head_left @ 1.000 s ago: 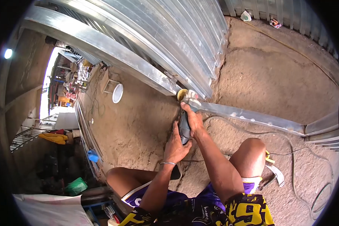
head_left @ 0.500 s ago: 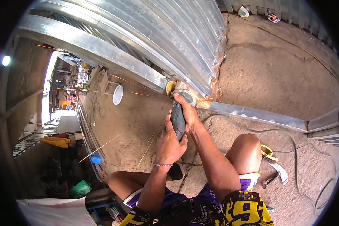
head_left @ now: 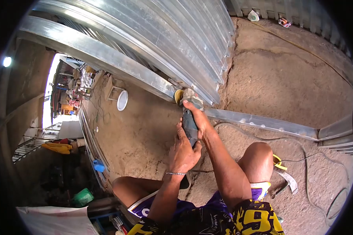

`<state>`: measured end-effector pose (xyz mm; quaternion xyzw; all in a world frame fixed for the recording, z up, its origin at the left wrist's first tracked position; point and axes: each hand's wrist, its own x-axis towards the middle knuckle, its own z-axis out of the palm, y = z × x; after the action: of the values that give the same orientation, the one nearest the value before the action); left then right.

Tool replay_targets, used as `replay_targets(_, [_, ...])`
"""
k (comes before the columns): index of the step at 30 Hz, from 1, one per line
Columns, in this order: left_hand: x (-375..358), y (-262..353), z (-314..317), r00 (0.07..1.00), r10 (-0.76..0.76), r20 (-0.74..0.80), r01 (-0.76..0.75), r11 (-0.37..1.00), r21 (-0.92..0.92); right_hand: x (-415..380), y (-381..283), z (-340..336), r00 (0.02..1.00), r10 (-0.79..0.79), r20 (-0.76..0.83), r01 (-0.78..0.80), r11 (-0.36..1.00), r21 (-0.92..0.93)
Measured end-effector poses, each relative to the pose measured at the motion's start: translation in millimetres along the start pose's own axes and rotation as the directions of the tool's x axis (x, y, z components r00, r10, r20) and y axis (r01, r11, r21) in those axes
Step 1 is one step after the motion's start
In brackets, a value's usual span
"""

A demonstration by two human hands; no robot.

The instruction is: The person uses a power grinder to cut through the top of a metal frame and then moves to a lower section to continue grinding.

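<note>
An angle grinder [head_left: 190, 127] is held in both hands, its metal head up at the corner of a galvanized frame. My right hand [head_left: 200, 120] wraps the body just behind the head, thumb along the top. My left hand [head_left: 183, 150], with a bracelet at the wrist, grips the rear of the body. The yellowish disc [head_left: 178, 96] sits right at the lower end of a long metal tube [head_left: 106, 60]. Another metal bar [head_left: 262, 120] runs right from beside the grinder head.
Corrugated metal sheeting [head_left: 172, 39] stands behind the frame. A cable [head_left: 302, 156] loops over the rough floor at right, near a wire brush [head_left: 279, 169] and a curved blade [head_left: 290, 182]. A white round basin [head_left: 122, 100] and a blue container [head_left: 99, 165] are at left.
Sparks that sprayed from the disc and grinder head are gone. The grinder and both hands have shifted slightly right and down.
</note>
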<state>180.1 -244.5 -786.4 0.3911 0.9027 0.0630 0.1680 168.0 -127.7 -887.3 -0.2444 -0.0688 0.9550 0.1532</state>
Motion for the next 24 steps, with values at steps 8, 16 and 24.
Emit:
replay_targets(8, [-4.6, 15.5, -3.1, 0.999, 0.011, -0.043, -0.011, 1.000, 0.004, -13.0, -17.0, 10.8, 1.000, -0.019, 0.015, 0.020, 0.996, -0.093])
replay_targets(16, [-0.5, 28.6, -1.3, 1.000, -0.025, -0.018, 0.026, 0.999, 0.034, -9.0, -21.1, 3.7, 0.999, 0.032, 0.016, -0.031, 0.999, -0.023])
replay_targets(24, [-1.8, 28.0, -5.3, 0.999, -0.040, -0.019, 0.039, 0.999, -0.024, -14.1, -23.7, 12.9, 0.996, -0.076, 0.049, 0.080, 0.991, -0.103])
